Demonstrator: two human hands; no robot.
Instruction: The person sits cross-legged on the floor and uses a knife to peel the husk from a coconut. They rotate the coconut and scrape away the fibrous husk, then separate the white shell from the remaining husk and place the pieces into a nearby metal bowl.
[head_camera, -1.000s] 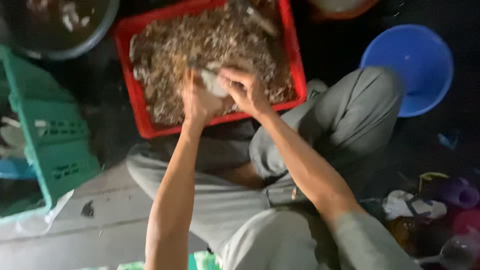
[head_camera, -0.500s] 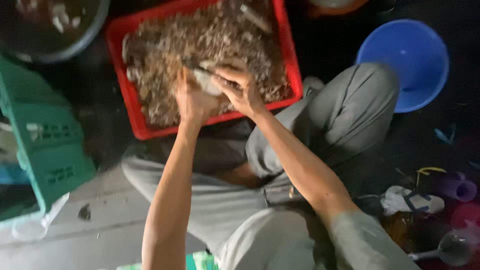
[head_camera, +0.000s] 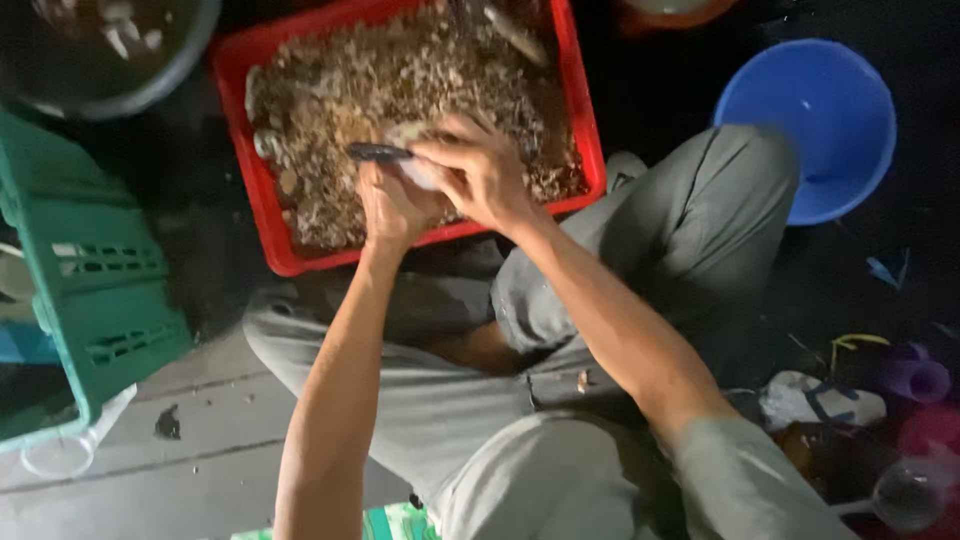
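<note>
While you sit by the red crate (head_camera: 262, 215), upper center of frame, your left hand (head_camera: 395, 205) is closed on a dark knife (head_camera: 378, 152) & right hand (head_camera: 480, 170) curls round a pale shell (head_camera: 418, 170) w/ fingers.

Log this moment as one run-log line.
left hand: holds dark knife | right hand: holds pale shell piece | below: red crate of shells

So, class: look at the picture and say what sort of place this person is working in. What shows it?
Probably an informal shellfish-sorting spot, on the ground. A person sits low over a red tray heaped with shells, with a green crate and a blue bowl set around on the bare floor.
</note>
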